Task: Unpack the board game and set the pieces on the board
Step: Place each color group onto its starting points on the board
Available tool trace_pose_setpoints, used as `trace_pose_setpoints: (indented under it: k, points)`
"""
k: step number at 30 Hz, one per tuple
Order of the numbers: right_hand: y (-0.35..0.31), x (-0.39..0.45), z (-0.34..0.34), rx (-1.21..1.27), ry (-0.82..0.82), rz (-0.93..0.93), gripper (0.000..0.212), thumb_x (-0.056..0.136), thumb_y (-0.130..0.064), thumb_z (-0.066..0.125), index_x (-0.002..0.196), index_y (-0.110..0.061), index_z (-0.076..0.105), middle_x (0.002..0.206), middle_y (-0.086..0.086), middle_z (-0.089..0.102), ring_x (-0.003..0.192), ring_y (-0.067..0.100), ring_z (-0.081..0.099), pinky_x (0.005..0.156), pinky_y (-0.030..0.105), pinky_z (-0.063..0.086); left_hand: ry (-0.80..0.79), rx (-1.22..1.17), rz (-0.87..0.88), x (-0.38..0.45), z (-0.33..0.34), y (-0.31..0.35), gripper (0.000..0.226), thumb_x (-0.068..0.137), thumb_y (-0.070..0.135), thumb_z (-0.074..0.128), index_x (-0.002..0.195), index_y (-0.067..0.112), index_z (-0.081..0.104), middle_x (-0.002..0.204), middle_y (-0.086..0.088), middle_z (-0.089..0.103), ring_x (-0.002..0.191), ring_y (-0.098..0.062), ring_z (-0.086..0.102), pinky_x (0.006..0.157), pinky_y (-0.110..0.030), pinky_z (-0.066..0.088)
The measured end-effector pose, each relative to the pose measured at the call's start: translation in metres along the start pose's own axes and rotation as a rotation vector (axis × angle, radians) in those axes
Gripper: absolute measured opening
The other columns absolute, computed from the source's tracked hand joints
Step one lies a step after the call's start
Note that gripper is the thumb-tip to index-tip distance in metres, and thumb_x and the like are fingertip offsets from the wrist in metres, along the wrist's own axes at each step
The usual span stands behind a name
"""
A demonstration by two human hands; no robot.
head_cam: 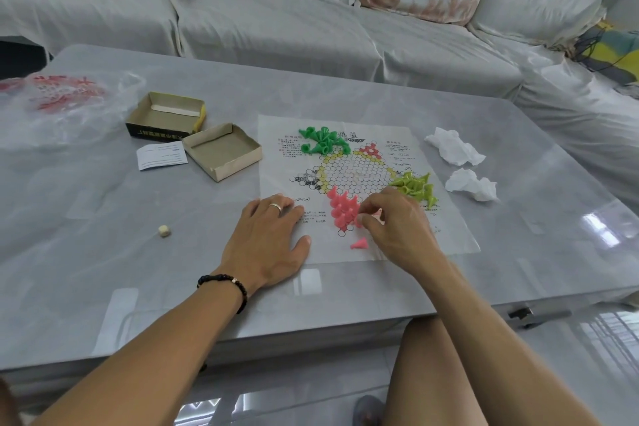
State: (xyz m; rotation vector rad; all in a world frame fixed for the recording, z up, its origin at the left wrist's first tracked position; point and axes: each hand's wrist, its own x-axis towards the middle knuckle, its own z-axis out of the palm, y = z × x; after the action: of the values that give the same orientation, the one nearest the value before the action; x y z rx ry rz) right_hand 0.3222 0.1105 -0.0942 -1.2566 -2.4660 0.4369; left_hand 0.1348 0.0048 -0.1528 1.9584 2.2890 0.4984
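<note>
A paper game board [446,235] lies flat on the grey table. Several pink cone pieces [340,207] stand clustered on its near point, and one pink cone [359,243] lies tipped over just below them. A heap of green cones [323,141] sits at the board's far left and a heap of yellow-green cones [416,186] at its right. My right hand [397,225] pinches a pink piece beside the pink cluster. My left hand [268,235] rests flat with straight fingers on the board's left edge.
Two open cardboard box halves [166,117] [223,150] and a paper slip [160,156] lie left of the board. A small die [164,231] sits near my left hand. Two crumpled tissues [454,145] [472,184] lie to the right, a plastic bag [58,104] far left.
</note>
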Motion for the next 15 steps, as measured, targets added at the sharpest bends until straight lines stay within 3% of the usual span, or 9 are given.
trace_pose_setpoints:
  k: [6, 15]
  points:
    - [-0.0046, 0.0042, 0.0016, -0.054, -0.061, -0.012, 0.013, 0.084, -0.013, 0.065, 0.089, -0.021, 0.074, 0.083, -0.008, 0.07, 0.075, 0.009, 0.059, 0.07, 0.03, 0.051, 0.013, -0.011, 0.002, -0.0001, 0.0002, -0.0002, 0.058, 0.086, 0.053, 0.033, 0.135, 0.024, 0.045, 0.142, 0.0, 0.04, 0.137, -0.018, 0.027, 0.117, -0.037, 0.013]
    - [-0.0107, 0.0063, 0.0046, -0.191, -0.111, -0.059, 0.023, 0.086, -0.009, 0.054, 0.105, -0.018, 0.06, 0.09, -0.003, 0.069, 0.083, 0.021, 0.063, 0.071, 0.039, 0.053, 0.01, 0.002, 0.003, 0.0002, 0.0018, -0.0017, 0.058, 0.085, 0.055, 0.031, 0.134, 0.026, 0.043, 0.142, 0.001, 0.039, 0.137, -0.018, 0.026, 0.117, -0.037, 0.013]
